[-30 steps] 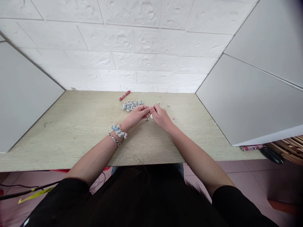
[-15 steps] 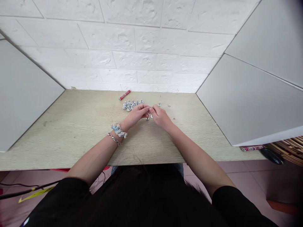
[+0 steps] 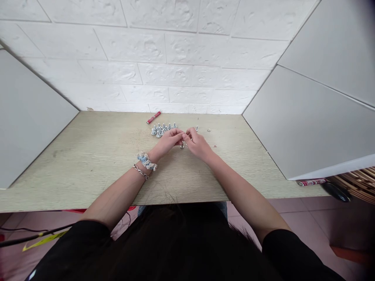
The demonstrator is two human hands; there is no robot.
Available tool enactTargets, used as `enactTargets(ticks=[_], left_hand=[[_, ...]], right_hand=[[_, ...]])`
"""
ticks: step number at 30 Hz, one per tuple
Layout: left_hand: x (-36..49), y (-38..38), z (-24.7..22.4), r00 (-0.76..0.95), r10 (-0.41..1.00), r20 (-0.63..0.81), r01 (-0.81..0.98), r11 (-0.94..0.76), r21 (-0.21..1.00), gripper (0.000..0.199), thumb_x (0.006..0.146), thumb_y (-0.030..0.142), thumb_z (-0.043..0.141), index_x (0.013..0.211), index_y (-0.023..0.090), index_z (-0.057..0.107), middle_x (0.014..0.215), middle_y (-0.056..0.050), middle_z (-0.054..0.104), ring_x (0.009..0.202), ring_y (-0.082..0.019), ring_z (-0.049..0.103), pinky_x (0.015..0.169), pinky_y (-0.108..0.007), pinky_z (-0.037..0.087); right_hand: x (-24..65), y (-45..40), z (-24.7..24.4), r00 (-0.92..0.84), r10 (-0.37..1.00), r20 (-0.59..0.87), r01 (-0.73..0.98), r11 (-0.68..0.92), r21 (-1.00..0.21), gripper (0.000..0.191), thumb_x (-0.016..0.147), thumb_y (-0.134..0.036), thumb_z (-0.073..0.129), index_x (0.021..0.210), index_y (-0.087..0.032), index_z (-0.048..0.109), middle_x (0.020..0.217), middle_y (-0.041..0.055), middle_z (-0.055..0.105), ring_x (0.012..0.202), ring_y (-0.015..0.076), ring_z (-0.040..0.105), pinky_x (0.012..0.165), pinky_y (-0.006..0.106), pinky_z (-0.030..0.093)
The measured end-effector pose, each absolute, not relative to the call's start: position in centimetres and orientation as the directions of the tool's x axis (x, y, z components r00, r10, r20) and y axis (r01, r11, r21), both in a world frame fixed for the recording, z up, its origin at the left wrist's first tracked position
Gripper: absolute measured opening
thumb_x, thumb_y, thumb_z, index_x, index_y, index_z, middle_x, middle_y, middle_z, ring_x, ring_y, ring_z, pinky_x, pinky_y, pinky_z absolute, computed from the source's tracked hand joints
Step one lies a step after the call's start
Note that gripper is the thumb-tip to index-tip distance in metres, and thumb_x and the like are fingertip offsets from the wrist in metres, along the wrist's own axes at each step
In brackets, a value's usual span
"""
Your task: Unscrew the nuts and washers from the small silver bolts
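Over the middle of the table, my left hand (image 3: 169,142) and my right hand (image 3: 197,144) meet with their fingertips pinched together. Whatever lies between those fingertips is too small and too covered to make out. A metal bolt (image 3: 182,146) shows just under my left fingers; whether it is held or stands on the table I cannot tell. Close behind my left hand several silvery bolts (image 3: 159,131) stand grouped, partly covered by the hand. A single bolt (image 3: 197,128) stands upright just beyond my right hand, and a small nut (image 3: 209,130) lies to its right.
A red tube-shaped wrapper (image 3: 154,117) lies near the white brick wall (image 3: 152,74). Grey panels (image 3: 281,125) rise at both sides of the wooden table (image 3: 111,156). By the right front edge are another red tube (image 3: 312,182), a black object (image 3: 336,192) and a woven basket (image 3: 357,183).
My right fingers have shifted slightly left and turned at the fingertips, covering more of the small pale piece below them. My left hand stays almost in place.
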State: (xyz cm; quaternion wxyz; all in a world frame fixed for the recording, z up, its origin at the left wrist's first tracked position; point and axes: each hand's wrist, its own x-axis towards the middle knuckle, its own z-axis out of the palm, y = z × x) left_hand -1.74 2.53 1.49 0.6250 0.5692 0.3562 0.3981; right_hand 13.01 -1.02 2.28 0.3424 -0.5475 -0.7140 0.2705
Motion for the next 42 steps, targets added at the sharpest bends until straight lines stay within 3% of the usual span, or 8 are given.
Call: enactTargets(ticks=[10, 19, 30, 42], left_hand=[[-1.62, 2.23, 2.04, 0.434, 0.901, 0.013, -0.036, 0.003, 0.999, 0.010, 0.081, 0.021, 0.058, 0.077, 0.012, 0.056, 0.065, 0.002, 0.054, 0.056, -0.004, 0.050, 0.057, -0.019, 0.044], [-1.68, 2.53, 1.41, 0.441, 0.898, 0.002, -0.046, 0.021, 0.999, 0.011, 0.080, 0.023, 0.059, 0.078, 0.012, 0.057, 0.065, 0.002, 0.052, 0.058, -0.005, 0.050, 0.060, -0.020, 0.044], [-1.72, 2.45, 1.50, 0.416, 0.910, -0.001, -0.061, 0.029, 0.998, 0.012, 0.079, 0.024, 0.061, 0.077, 0.013, 0.057, 0.066, 0.002, 0.054, 0.058, -0.005, 0.049, 0.060, -0.019, 0.043], [-1.71, 2.63, 1.26, 0.409, 0.912, -0.007, -0.080, 0.044, 0.996, 0.013, 0.079, 0.025, 0.062, 0.077, 0.013, 0.057, 0.067, 0.002, 0.054, 0.058, -0.005, 0.049, 0.059, -0.019, 0.044]], right_hand=[[13.15, -0.72, 1.93, -0.159, 0.960, 0.229, 0.596, 0.278, -0.753, 0.027, 0.088, -0.048, 0.034, 0.080, -0.022, 0.040, 0.072, 0.0000, 0.056, 0.068, 0.0154, 0.050, 0.063, 0.027, 0.036], [12.98, -0.75, 1.96, -0.175, 0.938, 0.298, 0.542, 0.345, -0.767, 0.012, 0.085, -0.033, 0.037, 0.081, -0.022, 0.039, 0.076, -0.0003, 0.055, 0.069, 0.0149, 0.049, 0.065, 0.027, 0.036], [13.05, -0.49, 1.71, -0.240, 0.891, 0.384, 0.558, 0.451, -0.697, 0.004, 0.081, -0.022, 0.042, 0.078, -0.021, 0.043, 0.080, 0.0016, 0.053, 0.074, 0.0144, 0.047, 0.069, 0.027, 0.038], [12.97, -0.45, 1.71, -0.231, 0.867, 0.442, 0.532, 0.493, -0.689, 0.008, 0.077, -0.012, 0.045, 0.074, -0.020, 0.047, 0.087, 0.0036, 0.049, 0.079, 0.0141, 0.050, 0.075, 0.029, 0.043]])
